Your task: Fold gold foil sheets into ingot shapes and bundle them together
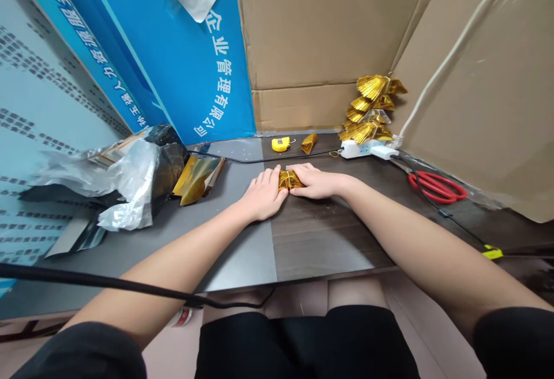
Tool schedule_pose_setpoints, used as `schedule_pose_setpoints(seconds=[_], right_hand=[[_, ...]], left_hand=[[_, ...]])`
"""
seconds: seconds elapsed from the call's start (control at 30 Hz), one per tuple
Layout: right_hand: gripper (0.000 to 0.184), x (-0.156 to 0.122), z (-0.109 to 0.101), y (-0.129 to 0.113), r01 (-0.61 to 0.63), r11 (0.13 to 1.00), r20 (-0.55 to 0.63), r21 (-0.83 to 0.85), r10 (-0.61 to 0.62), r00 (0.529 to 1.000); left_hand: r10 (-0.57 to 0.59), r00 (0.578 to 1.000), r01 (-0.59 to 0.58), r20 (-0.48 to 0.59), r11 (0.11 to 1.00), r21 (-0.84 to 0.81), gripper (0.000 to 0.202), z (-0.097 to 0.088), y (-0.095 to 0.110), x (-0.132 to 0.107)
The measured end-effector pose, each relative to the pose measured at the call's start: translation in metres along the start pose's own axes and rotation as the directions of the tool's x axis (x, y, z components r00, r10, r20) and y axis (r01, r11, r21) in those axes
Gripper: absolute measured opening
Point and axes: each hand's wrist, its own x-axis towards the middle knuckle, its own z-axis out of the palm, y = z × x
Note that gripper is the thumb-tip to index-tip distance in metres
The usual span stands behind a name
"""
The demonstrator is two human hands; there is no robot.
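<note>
Gold foil bundle (289, 179) lies between your two hands on the dark part of the surface (320, 246), just right of the seam where the grey part begins. Its visible length runs side to side, from your left grip (262, 194) across to your right grip (319, 182), while the pale band (289, 179) crosses it near the middle, roughly front to back. Neither arm is clearly nearer: each grip is closed on its own end, fingers along the back, thumb at the front edge. Your thumb tips come close together just in front of the band, so only a short stretch of foil shows between your hands. How far your fingers reach underneath, you cannot tell from here.

Straight beyond the bundle, well clear of your fingers, sits a yellow tape measure (281, 144), with a small folded gold piece (309, 143) to its right. Farther right, banded gold fans (367, 108) stand piled by the power strip (357, 149); red-handled scissors (437, 187) lie past your right forearm.
</note>
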Motion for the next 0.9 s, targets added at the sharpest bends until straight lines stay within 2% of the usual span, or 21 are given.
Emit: schedule_pose_setpoints(seconds=[0.1,0.23,0.4,0.53,0.6,0.7,0.8,0.9], right_hand=[[0.034,0.0,-0.003,-0.004,0.0,1.0,0.003,-0.028,0.0,1.0],[0.024,0.001,0.0,-0.01,-0.041,0.997,-0.017,-0.069,0.04,0.999],[0.024,-0.001,-0.011,-0.017,-0.004,0.995,-0.032,-0.1,0.001,0.999],[0.03,-0.006,-0.029,-0.005,0.0,0.994,-0.09,-0.105,-0.01,0.996],[0.034,-0.01,-0.037,0.008,-0.057,0.992,-0.145,-0.113,0.041,0.989],[0.039,-0.016,-0.047,0.029,-0.158,0.979,-0.202,-0.13,0.129,0.971],[0.046,-0.024,-0.053,0.046,-0.223,0.96,-0.191,-0.168,0.19,0.963],[0.052,-0.03,-0.056,0.056,-0.329,0.915,-0.217,-0.234,0.281,0.935]], left_hand=[[-0.006,1.0,0.006,0.005,1.0,0.018,0.063,-0.002,0.0,-0.001],[-0.019,1.0,0.019,-0.007,0.999,0.036,0.051,-0.003,0.0,-0.001],[0.007,1.0,-0.007,-0.029,1.0,0.007,0.052,-0.008,0.0,-0.004],[0.063,0.995,-0.066,-0.072,0.997,-0.045,0.074,-0.01,-0.003,-0.007],[0.085,0.989,-0.096,-0.118,0.991,-0.091,0.079,-0.011,-0.007,-0.007],[0.112,0.984,-0.128,-0.141,0.985,-0.112,0.068,-0.012,-0.014,-0.006],[0.11,0.985,-0.121,-0.135,0.99,-0.071,0.058,-0.016,-0.018,-0.005],[0.081,0.987,-0.082,-0.137,0.997,-0.003,0.055,-0.022,-0.018,-0.007]])
